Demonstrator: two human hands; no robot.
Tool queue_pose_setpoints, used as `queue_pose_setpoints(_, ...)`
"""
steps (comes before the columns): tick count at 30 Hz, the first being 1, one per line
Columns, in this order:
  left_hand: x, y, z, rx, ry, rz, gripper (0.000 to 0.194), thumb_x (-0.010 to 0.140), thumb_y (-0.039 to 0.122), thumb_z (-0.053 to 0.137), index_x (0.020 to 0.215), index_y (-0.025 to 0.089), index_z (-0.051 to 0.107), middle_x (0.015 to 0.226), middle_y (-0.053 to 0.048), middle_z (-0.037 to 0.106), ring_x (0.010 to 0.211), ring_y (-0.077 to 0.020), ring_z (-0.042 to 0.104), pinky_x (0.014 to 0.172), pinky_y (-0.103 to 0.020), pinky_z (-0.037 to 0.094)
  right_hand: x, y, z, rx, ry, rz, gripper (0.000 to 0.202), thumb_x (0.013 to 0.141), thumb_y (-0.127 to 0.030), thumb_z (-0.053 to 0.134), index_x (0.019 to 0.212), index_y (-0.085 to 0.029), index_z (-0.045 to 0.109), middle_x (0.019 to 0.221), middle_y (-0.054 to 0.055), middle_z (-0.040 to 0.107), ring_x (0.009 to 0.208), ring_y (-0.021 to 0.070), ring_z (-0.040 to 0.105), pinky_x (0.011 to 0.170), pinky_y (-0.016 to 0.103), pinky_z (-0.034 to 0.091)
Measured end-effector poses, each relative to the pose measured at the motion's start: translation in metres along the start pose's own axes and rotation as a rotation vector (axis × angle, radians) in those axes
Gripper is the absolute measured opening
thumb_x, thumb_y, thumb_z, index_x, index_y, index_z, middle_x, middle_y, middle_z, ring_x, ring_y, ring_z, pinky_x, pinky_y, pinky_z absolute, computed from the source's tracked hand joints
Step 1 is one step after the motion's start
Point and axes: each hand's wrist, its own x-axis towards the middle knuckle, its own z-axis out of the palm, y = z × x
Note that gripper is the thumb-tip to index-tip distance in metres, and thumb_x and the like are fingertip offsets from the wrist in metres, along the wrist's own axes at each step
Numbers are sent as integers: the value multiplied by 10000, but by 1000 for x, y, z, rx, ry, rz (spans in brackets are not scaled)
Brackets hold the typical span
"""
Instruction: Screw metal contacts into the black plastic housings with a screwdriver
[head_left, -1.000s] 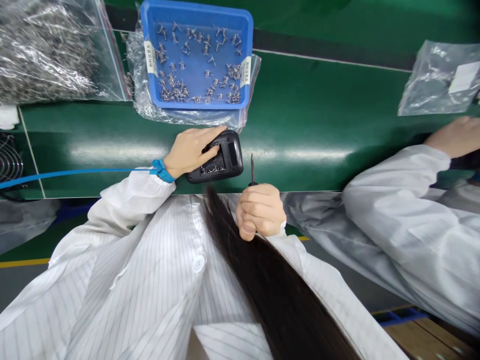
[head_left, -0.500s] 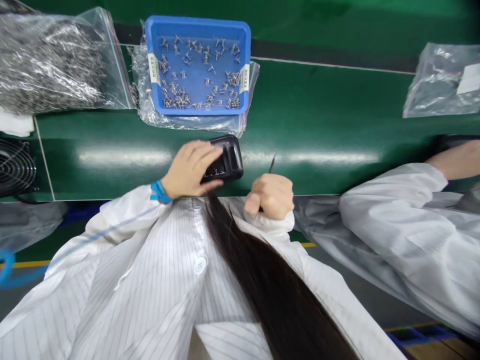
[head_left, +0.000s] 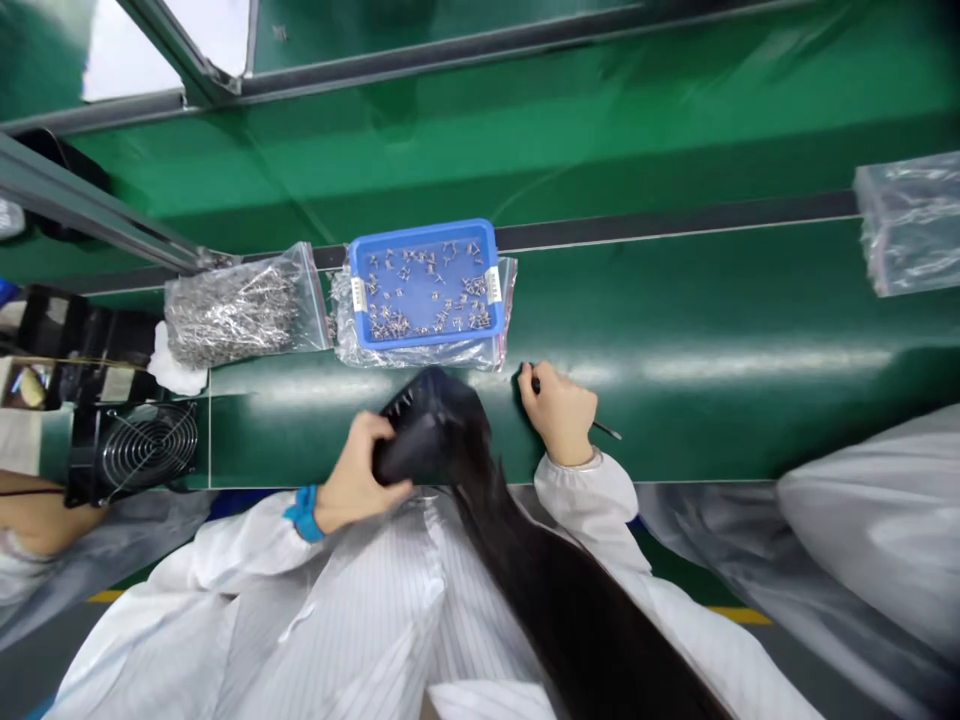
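My left hand point(head_left: 361, 482) is closed around a black plastic housing point(head_left: 420, 430), which is tilted up above the bench front and blurred. Small metal points show along its upper left edge. Dark hair hangs over the housing's right side. Near the bench, my right hand point(head_left: 561, 412) is a fist around a thin dark pen-like tool point(head_left: 607, 431). Its slender end sticks out to the right and its black other end shows by the thumb; its exact kind is unclear. Beyond both hands lies a blue tray point(head_left: 427, 342) with many small metal springs point(head_left: 390, 322).
A clear bag of metal springs point(head_left: 232, 315) lies left of the tray, and another plastic bag point(head_left: 911, 225) at far right. A black fan with a wire guard point(head_left: 154, 448) stands at left. Co-workers' sleeves point(head_left: 877, 530) and an arm point(head_left: 45, 515) flank me.
The view has shifted and takes in more of the bench. The black housing has tilted up in my left hand. The tool's slender end has swung from pointing away to pointing right.
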Motion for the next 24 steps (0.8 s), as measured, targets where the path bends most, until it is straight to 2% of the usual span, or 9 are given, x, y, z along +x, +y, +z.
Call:
queue_pose_setpoints(3,86,-27,-44,-339,408,-250,487,838,583,568,1156,237,440,1051,-44,596,966,-212,605,786,-413,544,2,-2,2,-2,32,8,410,973,-404,375,752,-139,596,602,5,506,513,61,111,580,267,87)
queue_pose_setpoints(5,160,-63,-71,-533,484,-236,579,861,711,467,1160,215,444,1173,-21,571,1094,-173,544,934,-399,505,4,-2,2,4,50,1,409,974,-399,374,753,-140,600,593,1,494,514,61,102,576,268,85)
queue_pose_setpoints(8,262,-129,-106,-502,393,-283,752,858,844,270,1215,194,394,1225,43,558,1168,-97,436,996,-388,447,6,-2,3,21,72,-27,420,974,-397,377,744,-138,614,581,4,486,501,60,132,564,265,85)
queue_pose_setpoints(11,320,-179,-132,-280,200,-378,853,823,883,149,1229,163,357,1133,61,592,1105,-66,433,1011,-410,417,6,-2,2,21,93,-41,438,973,-396,376,707,-135,607,571,11,489,488,58,174,554,258,83)
queue_pose_setpoints(14,319,-196,-148,-145,171,-434,912,767,923,280,1148,108,434,1015,1,617,1065,-129,463,1008,-500,386,7,-3,2,18,112,-48,443,971,-390,386,682,-135,604,568,14,505,476,56,200,542,251,87)
queue_pose_setpoints(17,272,-187,-156,20,274,-397,946,660,886,561,1189,105,493,1063,-52,606,1108,-221,465,1048,-546,322,8,-3,3,16,123,-52,433,966,-386,408,668,-142,604,565,11,526,470,56,210,535,250,86)
queue_pose_setpoints(18,253,-181,-155,83,278,-364,887,664,839,609,1180,121,542,1042,-55,614,1071,-232,500,1025,-523,355,9,-3,4,14,125,-51,428,964,-383,415,663,-143,602,562,9,530,469,56,208,535,252,83)
queue_pose_setpoints(21,201,-164,-141,140,135,-349,520,732,640,670,969,177,694,857,-48,647,822,-221,596,823,-432,475,11,-3,5,12,130,-51,421,961,-378,427,661,-140,601,557,10,534,469,55,198,537,255,79)
queue_pose_setpoints(24,175,-156,-121,182,150,-383,274,746,383,711,926,176,714,869,-68,675,804,-231,616,803,-397,485,13,-5,5,16,118,-41,416,962,-386,423,691,-140,621,560,14,532,476,57,179,541,255,77)
